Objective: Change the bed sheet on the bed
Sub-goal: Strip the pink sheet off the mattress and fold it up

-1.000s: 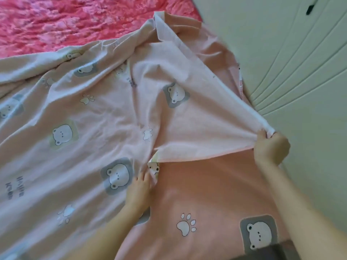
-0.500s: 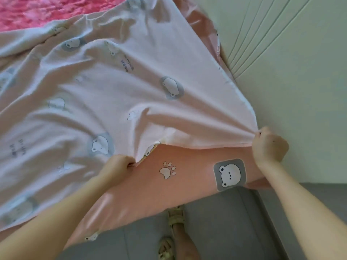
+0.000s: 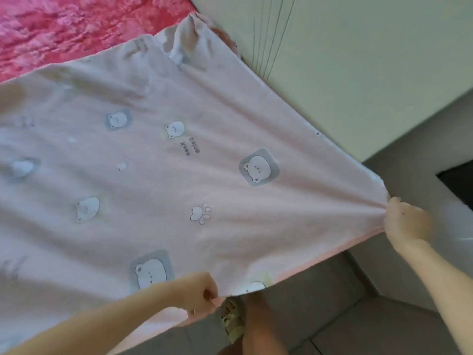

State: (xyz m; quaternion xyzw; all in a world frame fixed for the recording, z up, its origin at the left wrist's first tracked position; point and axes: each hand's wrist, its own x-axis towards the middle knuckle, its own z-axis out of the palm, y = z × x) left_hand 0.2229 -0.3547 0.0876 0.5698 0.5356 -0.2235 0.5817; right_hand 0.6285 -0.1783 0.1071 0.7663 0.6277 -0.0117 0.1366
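Red quilted cover (image 3: 76, 29) shows beyond the far edge of the pink bear-print bed sheet (image 3: 179, 188), which lies spread and pulled taut across the bed. At the sheet's near edge the left hand (image 3: 202, 293) is curled, pinching the hem between thumb and fingers. Just below that edge, a sandalled foot (image 3: 233, 319) stands on the grey floor (image 3: 358, 303). At the sheet's right corner the right hand (image 3: 407, 221) is fisted round bunched cloth, creases fanning out from it. A pale wall (image 3: 358, 60) runs along the sheet's right edge

pale green wall (image 3: 358, 60), grey tiled floor (image 3: 358, 319)
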